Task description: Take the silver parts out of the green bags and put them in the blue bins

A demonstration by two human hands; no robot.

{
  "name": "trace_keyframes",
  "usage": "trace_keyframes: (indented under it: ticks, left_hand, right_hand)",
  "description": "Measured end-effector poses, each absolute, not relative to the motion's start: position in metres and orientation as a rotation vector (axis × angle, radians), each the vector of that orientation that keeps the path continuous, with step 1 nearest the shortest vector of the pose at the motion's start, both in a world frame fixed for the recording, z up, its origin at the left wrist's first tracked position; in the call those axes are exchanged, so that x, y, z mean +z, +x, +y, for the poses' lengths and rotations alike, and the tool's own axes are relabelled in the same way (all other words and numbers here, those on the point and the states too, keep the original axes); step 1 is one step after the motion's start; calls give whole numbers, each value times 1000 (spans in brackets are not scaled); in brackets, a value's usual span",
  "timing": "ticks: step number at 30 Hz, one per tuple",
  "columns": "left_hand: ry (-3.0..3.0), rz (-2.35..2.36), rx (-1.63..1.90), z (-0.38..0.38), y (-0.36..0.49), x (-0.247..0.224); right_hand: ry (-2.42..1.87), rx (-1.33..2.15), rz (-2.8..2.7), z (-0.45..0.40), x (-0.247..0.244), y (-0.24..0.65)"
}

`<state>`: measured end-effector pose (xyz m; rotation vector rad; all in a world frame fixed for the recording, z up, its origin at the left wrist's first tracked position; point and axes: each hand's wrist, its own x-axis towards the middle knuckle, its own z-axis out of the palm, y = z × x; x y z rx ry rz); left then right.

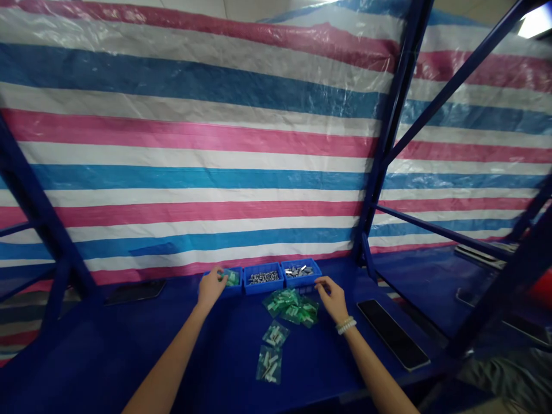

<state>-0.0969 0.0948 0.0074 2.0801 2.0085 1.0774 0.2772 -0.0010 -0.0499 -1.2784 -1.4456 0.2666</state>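
Observation:
My left hand (211,288) reaches over the left blue bin (233,292), which holds green-tinted clear bags (232,278). Its thumb and forefinger are drawn together at the bags; whatever is between them is too small to make out. My right hand (333,297), with a pale beaded bracelet, hovers by the front corner of the right blue bin (304,280). Its fingers are loosely bent and a little apart, with nothing visible in them. Just left of it lies a pile of small bags with green and white pieces (292,306).
The middle blue bin (263,287) holds small metal parts. Two clear bags of pale pieces (276,334) (269,364) lie nearer me. A phone (392,333) rests at right, a dark flat device (135,292) at left. Blue posts (379,161) and a striped sheet (215,213) stand behind.

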Motion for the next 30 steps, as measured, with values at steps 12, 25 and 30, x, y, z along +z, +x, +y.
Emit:
trace_keyframes:
  ticks: [12, 25, 30]
  left_hand:
    - [2359, 2002, 1193, 78, -83, 10]
    - [1783, 1042, 1240, 14, -6, 6]
    - [1538, 1014, 1286, 11, 1, -9]
  right_hand:
    - [-1458, 534, -1650, -1, -60, 279]
    - [-1092, 984, -1374, 18, -5, 234]
    - [-973, 1144, -1319, 17, -16, 179]
